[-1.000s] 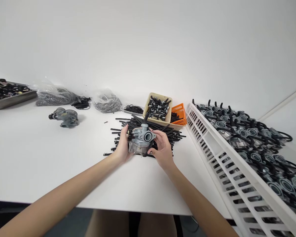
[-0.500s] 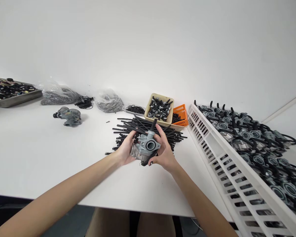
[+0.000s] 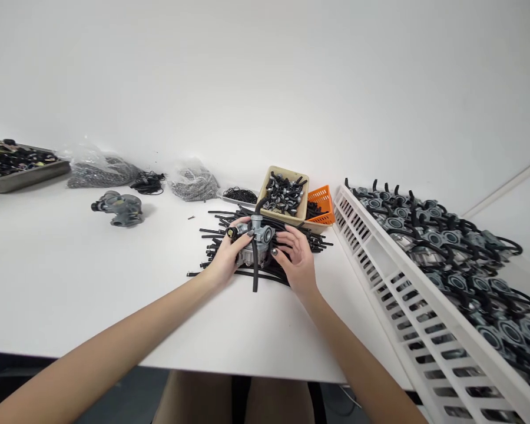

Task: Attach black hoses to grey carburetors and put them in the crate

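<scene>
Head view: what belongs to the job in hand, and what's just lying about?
Likely belongs:
carburetor, in the left hand, right hand close by
black hose hanging across its front
hose pile beneath

Probably just lying about:
metal tray
two plastic bags
small dark scrap

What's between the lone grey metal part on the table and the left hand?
In the head view: mostly bare white tabletop, with a small dark bit on it, then the ends of black tubes beside the left hand.
</scene>
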`<state>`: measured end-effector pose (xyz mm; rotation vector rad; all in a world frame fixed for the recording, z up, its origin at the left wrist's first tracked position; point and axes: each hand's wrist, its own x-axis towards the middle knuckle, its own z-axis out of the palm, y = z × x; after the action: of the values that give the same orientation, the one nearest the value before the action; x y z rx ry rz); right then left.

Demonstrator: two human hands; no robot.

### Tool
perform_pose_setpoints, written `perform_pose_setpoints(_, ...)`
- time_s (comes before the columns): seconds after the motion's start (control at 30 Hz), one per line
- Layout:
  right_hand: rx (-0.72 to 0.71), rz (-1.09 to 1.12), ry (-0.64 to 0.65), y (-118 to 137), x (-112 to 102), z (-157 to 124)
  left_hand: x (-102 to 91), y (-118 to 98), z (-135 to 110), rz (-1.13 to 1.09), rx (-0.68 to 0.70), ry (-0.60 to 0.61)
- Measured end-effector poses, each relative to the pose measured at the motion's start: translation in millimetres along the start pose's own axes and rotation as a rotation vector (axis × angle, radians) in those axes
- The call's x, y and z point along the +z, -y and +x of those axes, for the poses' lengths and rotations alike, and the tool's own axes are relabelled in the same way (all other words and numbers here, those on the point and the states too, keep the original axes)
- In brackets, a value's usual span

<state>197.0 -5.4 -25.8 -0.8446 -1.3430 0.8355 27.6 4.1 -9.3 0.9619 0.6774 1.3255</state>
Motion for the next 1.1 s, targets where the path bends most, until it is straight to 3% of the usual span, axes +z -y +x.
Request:
perform_pose_setpoints(0.1, -0.07, -0.14, -0.019, 4, 2, -6, -0.8, 1, -1, 0.2, 0.189, -0.086)
perform_pose_setpoints(0.23, -0.094, -0.256, 0.197, 6, 7, -10, -4.1, 4, 1, 0.373, 0.36, -0.197)
perform_pose_setpoints(0.33, -0.09, -0.22, 0.247, 2, 8, -9, -5.1, 3, 2, 0.411, 0.41, -0.217)
perform_pose_setpoints(0.83, -0.06, 0.042, 0.103, -1, 12, -10, -2.3, 4, 1, 0.263, 0.268, -0.113)
perform_pose_setpoints(0.97, -0.053, 0.027, 0.096, -5, 11, -10, -2.8, 4, 1, 0.246, 0.258, -0.086)
perform_pose_setpoints(1.1, -0.149, -0.11, 0.08, -9, 9, -10, -3.2, 2, 0, 0.279, 0.272, -0.082)
